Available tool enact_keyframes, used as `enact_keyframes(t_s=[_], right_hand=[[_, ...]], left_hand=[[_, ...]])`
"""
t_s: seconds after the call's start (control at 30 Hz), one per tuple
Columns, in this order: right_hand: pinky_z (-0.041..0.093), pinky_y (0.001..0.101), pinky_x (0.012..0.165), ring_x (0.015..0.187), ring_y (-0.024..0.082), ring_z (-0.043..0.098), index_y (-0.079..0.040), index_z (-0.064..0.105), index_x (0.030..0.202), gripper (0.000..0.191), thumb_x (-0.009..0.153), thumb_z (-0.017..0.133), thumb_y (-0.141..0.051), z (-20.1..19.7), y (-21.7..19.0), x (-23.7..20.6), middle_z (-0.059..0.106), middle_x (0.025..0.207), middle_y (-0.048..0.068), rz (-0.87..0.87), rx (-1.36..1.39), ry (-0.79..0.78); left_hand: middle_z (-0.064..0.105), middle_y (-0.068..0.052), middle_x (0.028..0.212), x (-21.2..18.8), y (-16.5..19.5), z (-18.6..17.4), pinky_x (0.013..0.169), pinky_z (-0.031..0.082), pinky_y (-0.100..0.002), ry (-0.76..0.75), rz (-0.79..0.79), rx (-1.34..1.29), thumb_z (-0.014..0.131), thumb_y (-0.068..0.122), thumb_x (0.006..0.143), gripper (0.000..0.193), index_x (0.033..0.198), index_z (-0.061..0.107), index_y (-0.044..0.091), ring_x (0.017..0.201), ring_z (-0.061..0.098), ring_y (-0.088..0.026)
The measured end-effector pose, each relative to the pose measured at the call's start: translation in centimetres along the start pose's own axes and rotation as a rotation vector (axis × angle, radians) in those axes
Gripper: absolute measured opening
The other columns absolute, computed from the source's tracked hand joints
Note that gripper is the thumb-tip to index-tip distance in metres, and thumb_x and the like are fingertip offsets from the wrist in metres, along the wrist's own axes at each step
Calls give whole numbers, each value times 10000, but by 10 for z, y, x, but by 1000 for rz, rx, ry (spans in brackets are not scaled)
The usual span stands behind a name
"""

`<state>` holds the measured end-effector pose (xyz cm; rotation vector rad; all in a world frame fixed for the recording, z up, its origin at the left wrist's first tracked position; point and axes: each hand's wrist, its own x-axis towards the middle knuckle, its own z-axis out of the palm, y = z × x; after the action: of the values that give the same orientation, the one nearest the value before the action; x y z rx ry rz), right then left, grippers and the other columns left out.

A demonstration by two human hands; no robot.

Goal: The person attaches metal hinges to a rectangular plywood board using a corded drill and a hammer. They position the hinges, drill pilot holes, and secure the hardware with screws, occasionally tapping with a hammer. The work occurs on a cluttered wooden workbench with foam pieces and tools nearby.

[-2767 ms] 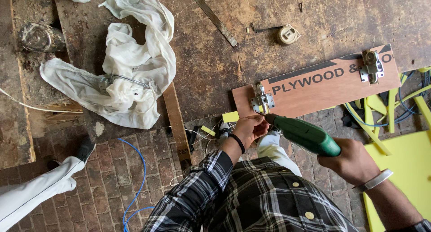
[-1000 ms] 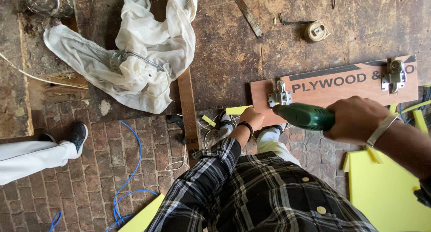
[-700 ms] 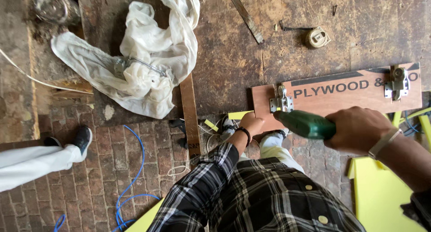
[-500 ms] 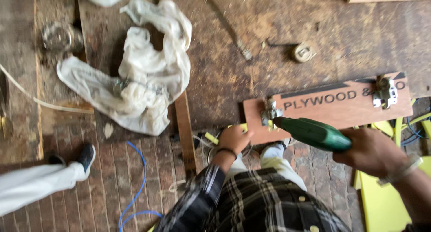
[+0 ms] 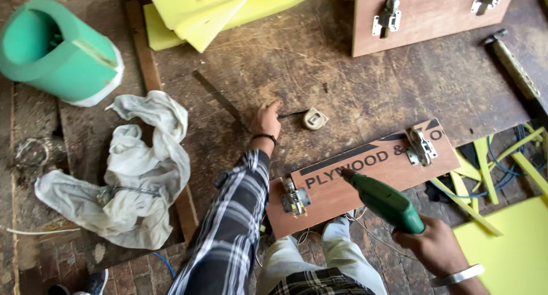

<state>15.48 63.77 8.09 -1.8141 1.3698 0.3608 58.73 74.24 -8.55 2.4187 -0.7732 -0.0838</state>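
My left hand (image 5: 266,119) is stretched out across the worn wooden bench, fingertips at the end of a thin dark rod (image 5: 294,113) lying beside a small round tape measure (image 5: 315,118). It grips nothing that I can see. My right hand (image 5: 436,246) holds a green power drill (image 5: 385,201), whose tip rests over a brown plywood board (image 5: 365,175) at the bench's near edge. The board carries two metal hinges, one at its left end (image 5: 295,197) and one near its right end (image 5: 421,147).
A green foam roll (image 5: 57,52) and a crumpled white cloth (image 5: 137,175) lie at the left. Yellow foam sheets (image 5: 217,9) and a second hinged board (image 5: 428,15) lie at the back. A hammer (image 5: 514,66) sits far right, a flat metal strip (image 5: 220,98) mid-bench.
My left hand left the board's edge by the left hinge and reached forward to the thin rod near the tape measure. The drill stays over the board. The view has tilted towards the bench's back.
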Motion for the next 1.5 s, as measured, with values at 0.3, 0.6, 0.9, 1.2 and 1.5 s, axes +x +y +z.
enact_keyframes(t_s=[0.3,0.6,0.9,1.2,1.5], right_hand=[[544,422,643,606,260,667,38,773,879,411,677,858,-309,-9,11,5,737,647,182,-26,-72,-143],[583,359,665,687,195,736,-8,768,887,309,627,760,-175,12,6,-4,810,784,86,-380,268,-289],[557,374,669,691,232,712,21,799,906,300,670,792,-164,28,10,-21,809,791,135,-198,164,-301],[560,366,653,673,202,704,6,784,844,264,632,784,-151,23,8,-41,799,733,110,-313,123,-269],[635,406,658,605,259,774,-81,765,877,287,688,809,-292,28,-47,-67,781,712,136,-310,-477,-119]], left_hand=[[741,-127,1130,-10,-3,-14,817,613,-382,-246,-83,116,607,44,983,130,1036,726,58,958,714,-237],[703,-76,908,-195,47,-18,692,630,-312,-338,-900,-1586,624,113,1022,99,1052,670,31,775,726,-173],[726,-62,829,-241,15,16,555,534,-263,-341,-1040,-1807,614,215,1035,175,988,670,56,698,700,-178],[719,-57,905,-249,4,12,694,617,-268,-516,-990,-1836,631,192,1039,167,1028,685,35,788,728,-165],[669,-128,1128,-268,51,20,817,641,-347,-514,-1191,-1836,489,121,1053,226,1175,640,7,998,694,-247]])
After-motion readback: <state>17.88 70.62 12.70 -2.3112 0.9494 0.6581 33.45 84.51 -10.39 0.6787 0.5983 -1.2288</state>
